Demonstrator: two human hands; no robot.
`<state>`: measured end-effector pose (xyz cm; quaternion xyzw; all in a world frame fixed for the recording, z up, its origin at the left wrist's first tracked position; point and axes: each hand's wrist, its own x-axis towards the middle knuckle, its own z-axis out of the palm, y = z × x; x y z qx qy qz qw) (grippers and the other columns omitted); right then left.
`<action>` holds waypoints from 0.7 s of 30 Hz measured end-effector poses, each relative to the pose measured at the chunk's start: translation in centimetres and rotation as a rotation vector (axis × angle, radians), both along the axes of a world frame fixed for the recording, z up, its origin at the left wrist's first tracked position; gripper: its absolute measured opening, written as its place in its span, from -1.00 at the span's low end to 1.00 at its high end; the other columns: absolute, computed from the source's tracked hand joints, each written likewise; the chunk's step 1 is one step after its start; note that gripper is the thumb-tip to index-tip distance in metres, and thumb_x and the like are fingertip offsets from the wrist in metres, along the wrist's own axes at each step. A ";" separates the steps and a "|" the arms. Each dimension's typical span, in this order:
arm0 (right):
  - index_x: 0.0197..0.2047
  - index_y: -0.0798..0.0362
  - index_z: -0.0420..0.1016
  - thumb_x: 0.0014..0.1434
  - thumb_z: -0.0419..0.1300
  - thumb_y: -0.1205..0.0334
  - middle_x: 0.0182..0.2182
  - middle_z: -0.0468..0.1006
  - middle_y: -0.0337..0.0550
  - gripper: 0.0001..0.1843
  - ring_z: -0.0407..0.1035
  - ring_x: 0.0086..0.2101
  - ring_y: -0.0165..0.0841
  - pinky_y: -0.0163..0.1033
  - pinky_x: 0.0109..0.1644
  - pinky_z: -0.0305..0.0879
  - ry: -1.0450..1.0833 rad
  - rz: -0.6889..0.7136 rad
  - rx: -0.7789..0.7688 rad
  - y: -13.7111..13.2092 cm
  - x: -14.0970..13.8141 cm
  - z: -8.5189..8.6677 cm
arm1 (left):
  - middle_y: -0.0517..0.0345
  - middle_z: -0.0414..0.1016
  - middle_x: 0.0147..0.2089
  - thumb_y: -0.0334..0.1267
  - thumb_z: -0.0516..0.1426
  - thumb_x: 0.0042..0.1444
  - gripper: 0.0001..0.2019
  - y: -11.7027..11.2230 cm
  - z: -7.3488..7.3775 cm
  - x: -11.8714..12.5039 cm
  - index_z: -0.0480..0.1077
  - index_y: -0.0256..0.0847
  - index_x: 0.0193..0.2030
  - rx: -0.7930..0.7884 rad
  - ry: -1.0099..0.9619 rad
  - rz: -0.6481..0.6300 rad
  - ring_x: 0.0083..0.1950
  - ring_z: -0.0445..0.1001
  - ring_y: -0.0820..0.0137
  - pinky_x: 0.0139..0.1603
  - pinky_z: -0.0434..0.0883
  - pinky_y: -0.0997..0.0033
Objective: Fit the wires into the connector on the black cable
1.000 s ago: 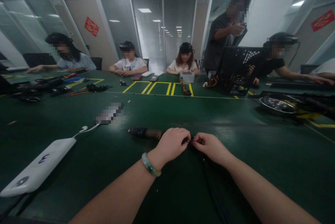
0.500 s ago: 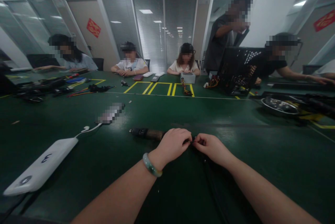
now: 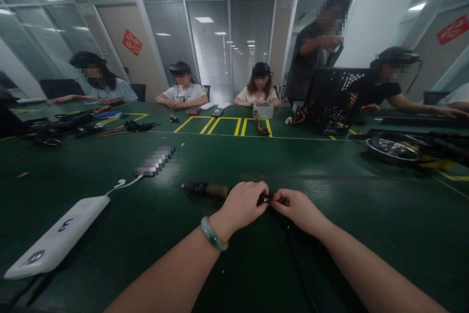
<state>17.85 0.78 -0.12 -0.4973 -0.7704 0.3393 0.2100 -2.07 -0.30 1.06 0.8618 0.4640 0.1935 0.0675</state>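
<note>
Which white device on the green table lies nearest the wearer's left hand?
The white power bank at the near left, closest to the left hand; the smaller white ones lie far across the table.

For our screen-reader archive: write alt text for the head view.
The person's left hand and right hand pinch a small dark part between them over a green table, beside a dark cylindrical tool. Other people work at the far side.

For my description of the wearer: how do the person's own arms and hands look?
Both forearms are bare, with no sleeves in view. The left hand has a smooth, pale green bangle at its wrist. The right hand shows no watch, band or glove.
</note>
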 end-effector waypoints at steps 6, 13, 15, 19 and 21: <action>-0.34 0.03 0.49 0.17 0.13 0.13 -0.44 0.54 -0.27 -0.81 0.38 -0.43 -0.40 -0.35 -0.38 0.15 -0.007 0.005 0.018 0.1 -0.1 -0.1 | 0.17 0.42 -0.20 -0.22 0.13 0.15 -0.88 0.0 0.2 0.1 0.32 -0.14 -0.19 0.002 0.031 -0.011 -0.14 0.40 0.32 -0.10 0.29 0.29; -0.35 0.03 0.49 0.18 0.12 0.11 -0.45 0.54 -0.27 -0.80 0.38 -0.43 -0.40 -0.35 -0.40 0.15 -0.018 0.009 0.007 -0.1 -0.1 0.5 | 0.21 0.43 -0.20 -0.30 0.13 0.12 -0.87 -0.2 0.5 0.1 0.30 -0.13 -0.17 -0.006 -0.015 -0.003 -0.14 0.39 0.35 -0.07 0.30 0.30; -0.34 0.02 0.49 0.18 0.12 0.12 -0.44 0.54 -0.27 -0.80 0.39 -0.42 -0.40 -0.35 -0.39 0.15 -0.022 0.007 0.005 -0.1 0.0 0.5 | 0.21 0.43 -0.19 -0.31 0.14 0.11 -0.86 -0.2 0.5 0.1 0.30 -0.13 -0.17 -0.013 -0.014 0.005 -0.12 0.39 0.35 -0.04 0.30 0.29; -0.33 0.02 0.49 0.18 0.12 0.12 -0.44 0.55 -0.26 -0.81 0.39 -0.43 -0.39 -0.35 -0.40 0.16 -0.022 0.007 0.000 0.0 0.0 0.2 | 0.21 0.44 -0.17 -0.29 0.12 0.15 -0.92 -0.1 0.3 0.1 0.32 -0.13 -0.20 -0.023 -0.007 -0.001 -0.10 0.40 0.35 0.00 0.29 0.27; -0.32 0.02 0.49 0.18 0.11 0.11 -0.42 0.55 -0.25 -0.80 0.40 -0.42 -0.37 -0.34 -0.40 0.17 -0.017 0.007 -0.004 0.1 0.1 0.1 | 0.23 0.44 -0.17 -0.28 0.11 0.16 -0.94 -0.1 0.3 0.0 0.32 -0.12 -0.21 -0.022 -0.011 -0.006 -0.10 0.40 0.36 -0.01 0.30 0.27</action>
